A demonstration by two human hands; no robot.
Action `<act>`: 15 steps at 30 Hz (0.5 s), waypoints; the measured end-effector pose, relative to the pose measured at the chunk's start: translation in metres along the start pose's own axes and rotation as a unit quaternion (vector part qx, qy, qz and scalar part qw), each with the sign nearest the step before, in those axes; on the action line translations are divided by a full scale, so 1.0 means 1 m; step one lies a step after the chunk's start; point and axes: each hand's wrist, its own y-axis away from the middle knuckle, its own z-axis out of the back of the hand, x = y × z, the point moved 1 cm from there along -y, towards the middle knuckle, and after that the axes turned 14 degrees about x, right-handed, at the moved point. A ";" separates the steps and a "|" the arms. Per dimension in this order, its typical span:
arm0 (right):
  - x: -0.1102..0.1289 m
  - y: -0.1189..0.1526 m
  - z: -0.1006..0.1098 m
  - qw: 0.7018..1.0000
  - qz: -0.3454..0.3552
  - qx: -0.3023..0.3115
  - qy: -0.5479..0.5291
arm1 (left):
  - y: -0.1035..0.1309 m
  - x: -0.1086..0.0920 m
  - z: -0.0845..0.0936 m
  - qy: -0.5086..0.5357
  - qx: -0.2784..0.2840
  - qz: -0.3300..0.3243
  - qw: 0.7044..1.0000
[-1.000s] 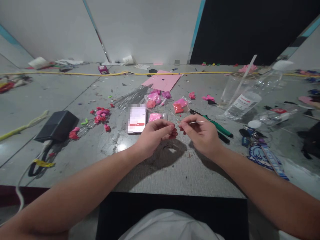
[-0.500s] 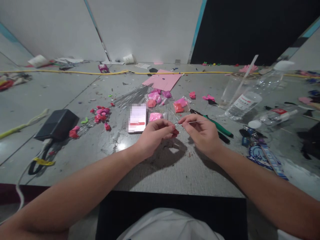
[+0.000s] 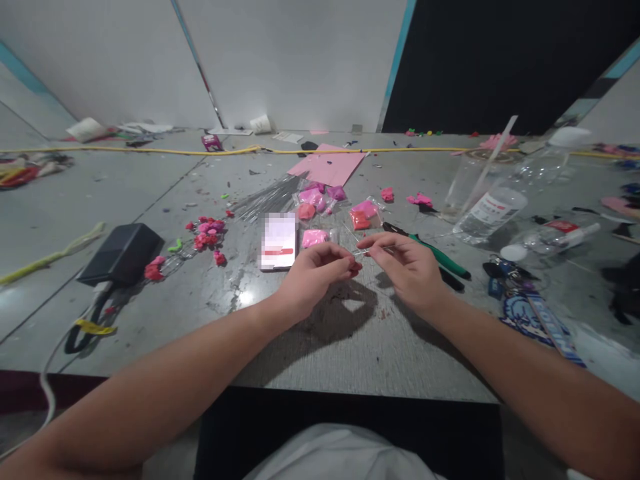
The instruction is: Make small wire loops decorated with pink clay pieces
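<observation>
Above the front of the grey table, my left hand (image 3: 317, 273) is closed in a pinch on one end of a thin wire (image 3: 359, 253). My right hand (image 3: 410, 270) pinches the same wire a short way to the right, so a small stretch shows between the fingertips. Both hands are off the tabletop, their shadow below. Just behind them lie a phone (image 3: 279, 241) with a lit screen and a bag of pink clay (image 3: 315, 238). Green-handled pliers (image 3: 443, 257) lie beside my right hand.
Left stand a black power adapter (image 3: 121, 253) and small red and pink clay pieces on wires (image 3: 207, 233). A bundle of straight wires (image 3: 270, 197) and pink paper (image 3: 330, 165) lie behind. On the right are an upright bottle (image 3: 495, 207), a lying bottle (image 3: 550, 239) and a keychain (image 3: 530, 317).
The view has shifted slightly, so the table appears a little lower and further right. Less of the wire shows across my right hand. Both hands keep their pinches.
</observation>
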 end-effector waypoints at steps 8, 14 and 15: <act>-0.003 -0.001 0.000 1.000 0.003 0.006 -0.010 | -0.001 0.005 0.003 0.001 0.000 -0.001 1.000; -0.002 0.000 0.000 0.999 -0.031 0.006 -0.023 | -0.002 0.005 0.003 0.016 -0.005 0.007 1.000; -0.003 0.000 0.000 0.999 -0.044 0.006 -0.026 | -0.002 0.005 0.002 0.017 -0.006 0.005 1.000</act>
